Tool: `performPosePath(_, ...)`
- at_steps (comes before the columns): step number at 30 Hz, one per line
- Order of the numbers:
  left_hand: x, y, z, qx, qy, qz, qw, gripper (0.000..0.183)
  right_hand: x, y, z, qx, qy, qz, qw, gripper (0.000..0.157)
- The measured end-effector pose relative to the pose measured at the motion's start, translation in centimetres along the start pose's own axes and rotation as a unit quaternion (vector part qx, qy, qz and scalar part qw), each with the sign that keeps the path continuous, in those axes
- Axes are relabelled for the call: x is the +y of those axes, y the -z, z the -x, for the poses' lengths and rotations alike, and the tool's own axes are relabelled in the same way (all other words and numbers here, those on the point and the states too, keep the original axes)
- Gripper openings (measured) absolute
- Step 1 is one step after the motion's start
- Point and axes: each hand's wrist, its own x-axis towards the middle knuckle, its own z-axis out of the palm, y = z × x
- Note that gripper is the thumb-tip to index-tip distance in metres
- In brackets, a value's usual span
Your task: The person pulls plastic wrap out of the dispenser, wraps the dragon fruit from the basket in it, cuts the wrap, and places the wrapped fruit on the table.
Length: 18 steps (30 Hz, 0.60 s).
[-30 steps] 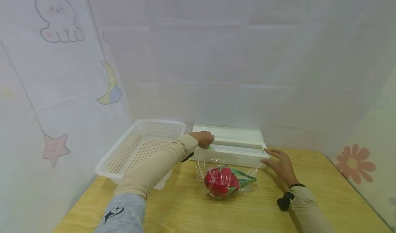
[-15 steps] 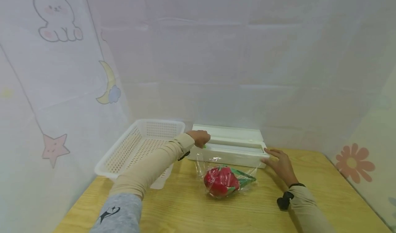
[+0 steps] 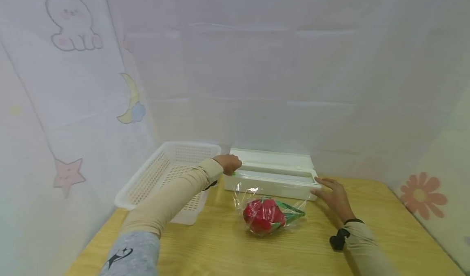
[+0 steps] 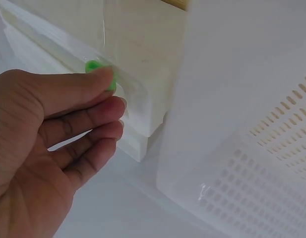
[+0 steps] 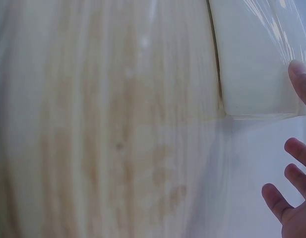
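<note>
My left hand (image 3: 228, 163) pinches a small green slide cutter (image 4: 92, 65) between thumb and forefinger, at the left end of a long white cling film dispenser (image 3: 269, 187). The dispenser's lid (image 3: 271, 157) is raised at the back. Around its right end lies my right hand (image 3: 335, 197), thumb against the front face and fingers extended, with the forefinger near the top edge. Clear cling film (image 3: 238, 196) hangs down the front of the dispenser and spreads over a red, rounded object with green leaf-like parts (image 3: 262, 215) on the table.
A white perforated plastic basket (image 3: 137, 194) stands at the left, beside the dispenser, with my left forearm reaching across it. The wooden table (image 3: 286, 255) meets a pale cloth backdrop (image 3: 257, 84) just behind the dispenser.
My left hand has slid left along the dispenser with the green cutter, uncovering more of its top. The right hand, the film-covered object and the basket stay in place.
</note>
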Motion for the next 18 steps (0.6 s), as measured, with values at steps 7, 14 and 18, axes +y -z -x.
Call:
performPosePath(7, 0.2, -0.2, 0.3, 0.012, -0.009, -0.060, 0.9981, 0.017, -0.1, 0.0, 0.1, 0.009, 0.005, -0.003, 1.000, 0.050)
performPosePath(14, -0.4, -0.5, 1.0, 0.011, 0.004, -0.082, 0.9966, 0.009, -0.2, -0.8, -0.3, 0.004, 0.012, -0.010, 1.000, 0.050)
performPosePath(18, -0.9, -0.9, 1.1, 0.013, 0.007, -0.088, 0.9960, 0.005, -0.3, -0.6, -0.3, 0.002, 0.014, -0.009, 1.000, 0.050)
